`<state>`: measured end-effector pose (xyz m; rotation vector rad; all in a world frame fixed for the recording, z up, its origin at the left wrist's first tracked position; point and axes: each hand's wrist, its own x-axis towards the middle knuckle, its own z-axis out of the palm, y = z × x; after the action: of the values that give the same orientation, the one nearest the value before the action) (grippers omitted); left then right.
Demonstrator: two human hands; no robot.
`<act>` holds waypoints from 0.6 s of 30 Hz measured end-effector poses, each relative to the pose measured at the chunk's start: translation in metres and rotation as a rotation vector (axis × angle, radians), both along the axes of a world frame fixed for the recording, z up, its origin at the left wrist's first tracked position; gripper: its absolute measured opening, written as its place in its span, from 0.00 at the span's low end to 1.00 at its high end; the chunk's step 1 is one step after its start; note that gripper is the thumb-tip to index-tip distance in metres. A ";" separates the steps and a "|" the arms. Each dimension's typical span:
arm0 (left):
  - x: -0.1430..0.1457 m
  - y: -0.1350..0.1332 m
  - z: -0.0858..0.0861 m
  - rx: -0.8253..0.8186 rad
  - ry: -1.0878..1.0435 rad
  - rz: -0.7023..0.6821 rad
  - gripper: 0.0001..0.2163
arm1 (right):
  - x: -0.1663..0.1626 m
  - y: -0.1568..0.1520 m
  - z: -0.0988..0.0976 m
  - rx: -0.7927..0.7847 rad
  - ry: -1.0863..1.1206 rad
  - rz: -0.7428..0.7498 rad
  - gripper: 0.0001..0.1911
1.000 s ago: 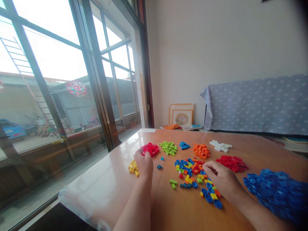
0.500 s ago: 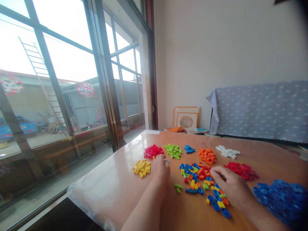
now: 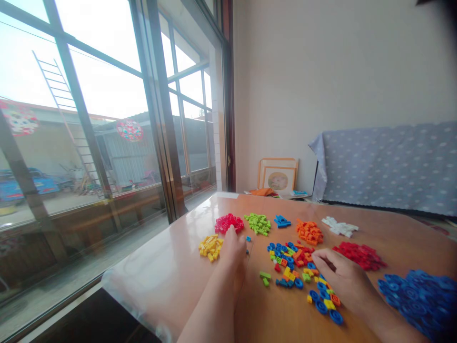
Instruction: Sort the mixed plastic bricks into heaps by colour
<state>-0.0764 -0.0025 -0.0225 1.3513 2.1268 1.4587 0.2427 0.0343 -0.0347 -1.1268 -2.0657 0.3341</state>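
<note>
The left hand is over the tabletop, toward its left edge, between the pile of yellow toy bricks and a small blue brick; its fingertips come right up to the near side of the pink brick pile. Its fingers are drawn in narrow — whether they pinch a piece I can't make out, as the hand itself blocks the view

The right hand is at the right side of a loose spread of mixed bricks and blue wheel-like pieces in the middle of the tabletop. Its thumb and forefinger are curled close together, and I can't make out whether anything is between them

Two lime bricks lie just left of that spread, nearer the tabletop's near edge. Toward the far edge, from left to right past the pink pile, sit lime green bricks, a small group of blue bricks, orange bricks and white bricks. Dark red bricks lie beyond the right hand, and a big heap of blue round pieces is to its right — a framed picture stands past the far edge
</note>
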 end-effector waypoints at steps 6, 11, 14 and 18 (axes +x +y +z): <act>-0.001 -0.011 0.004 -0.025 0.077 0.172 0.14 | -0.004 -0.006 0.009 0.009 0.030 -0.007 0.18; -0.015 -0.009 0.009 0.218 -0.200 0.313 0.18 | -0.006 -0.011 0.014 -0.008 0.056 0.003 0.18; -0.020 -0.002 0.009 0.285 -0.526 0.300 0.18 | -0.006 -0.016 0.019 -0.001 0.060 0.017 0.18; -0.016 0.009 0.006 0.278 -0.845 0.119 0.18 | -0.008 -0.023 0.026 -0.018 0.049 0.034 0.18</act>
<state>-0.0925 0.0069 -0.0169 0.4911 1.4974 1.9576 0.2351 0.0108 -0.0085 -1.0850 -2.0442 0.3943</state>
